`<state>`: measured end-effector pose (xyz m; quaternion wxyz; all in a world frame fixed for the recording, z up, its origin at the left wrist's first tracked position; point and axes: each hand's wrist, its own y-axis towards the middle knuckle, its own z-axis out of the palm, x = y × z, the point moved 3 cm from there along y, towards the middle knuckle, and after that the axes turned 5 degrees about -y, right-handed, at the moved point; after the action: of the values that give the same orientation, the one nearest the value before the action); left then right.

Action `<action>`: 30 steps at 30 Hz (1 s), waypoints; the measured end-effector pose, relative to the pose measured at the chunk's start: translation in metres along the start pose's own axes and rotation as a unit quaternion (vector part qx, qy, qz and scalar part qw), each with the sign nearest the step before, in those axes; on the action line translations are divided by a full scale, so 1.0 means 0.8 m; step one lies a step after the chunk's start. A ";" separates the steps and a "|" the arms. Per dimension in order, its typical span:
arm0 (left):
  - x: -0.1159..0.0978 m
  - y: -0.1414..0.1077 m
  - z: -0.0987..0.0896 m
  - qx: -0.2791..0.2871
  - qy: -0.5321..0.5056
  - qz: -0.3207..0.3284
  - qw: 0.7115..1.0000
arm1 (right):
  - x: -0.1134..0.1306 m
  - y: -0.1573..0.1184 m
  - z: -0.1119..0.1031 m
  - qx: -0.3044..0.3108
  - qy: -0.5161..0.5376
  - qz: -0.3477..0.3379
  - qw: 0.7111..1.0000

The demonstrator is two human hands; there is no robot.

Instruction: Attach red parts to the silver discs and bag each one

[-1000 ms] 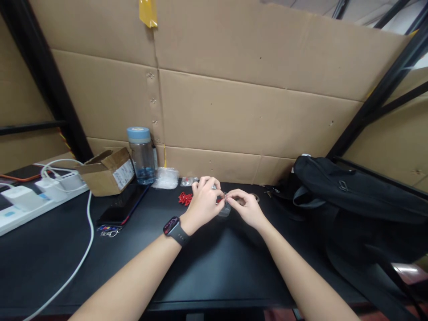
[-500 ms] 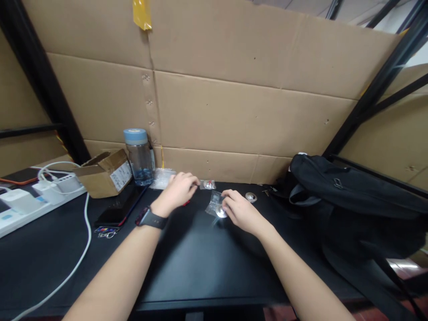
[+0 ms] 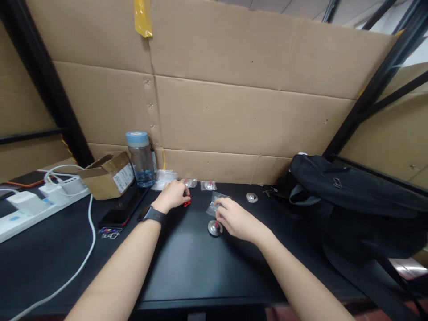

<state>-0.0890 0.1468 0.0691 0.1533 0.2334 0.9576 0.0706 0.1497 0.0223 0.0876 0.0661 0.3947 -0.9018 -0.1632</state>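
Note:
My right hand point(image 3: 236, 218) is closed, its fingertips pinching the short red strap on top of a small domed silver finger cymbal point(image 3: 214, 229). That cymbal sits on or just above the black table. Behind those fingers lies a clear plastic bag point(image 3: 216, 203). My left hand point(image 3: 174, 195) has its fingers curled together on a small red strap point(image 3: 187, 201), partly covered by the fingertips. Another silver cymbal point(image 3: 251, 197) with a hole in its middle lies beyond my right hand. Two bagged cymbals, a left one point(image 3: 190, 183) and a right one point(image 3: 208, 185), rest near the cardboard.
A cardboard wall point(image 3: 234, 120) closes off the back. On the left are a water bottle point(image 3: 140, 160), an open carton point(image 3: 107, 176), a phone point(image 3: 123, 209), keys point(image 3: 110, 232), and a power strip point(image 3: 40, 209) with a white cable. A black backpack point(image 3: 354, 200) fills the right side.
The cymbal under my right hand has come toward me, away from the plastic bag, and its red strap shows. My left hand has shifted slightly left and down, uncovering a bagged cymbal.

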 end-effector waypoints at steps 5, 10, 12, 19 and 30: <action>-0.021 -0.003 0.003 0.014 0.006 0.002 1.000 | 0.002 0.000 0.004 0.024 0.080 -0.001 0.996; -0.035 -0.007 0.000 -0.002 0.027 -0.003 1.000 | -0.002 -0.001 0.006 0.036 0.118 0.011 0.992; -0.035 -0.008 0.000 -0.013 0.036 -0.001 0.999 | -0.004 -0.001 0.009 0.045 0.123 0.013 0.991; -0.027 -0.004 0.010 0.020 0.013 -0.008 1.000 | -0.002 0.002 0.008 0.046 0.163 0.006 0.986; -0.038 -0.004 -0.005 -0.039 -0.028 0.015 0.999 | -0.165 -0.060 -0.001 -0.120 0.043 0.299 0.946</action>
<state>-0.0661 0.1297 0.0801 0.1876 0.2432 0.9460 0.1034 0.2731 0.0883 0.0730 0.1973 0.1021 -0.9484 -0.2264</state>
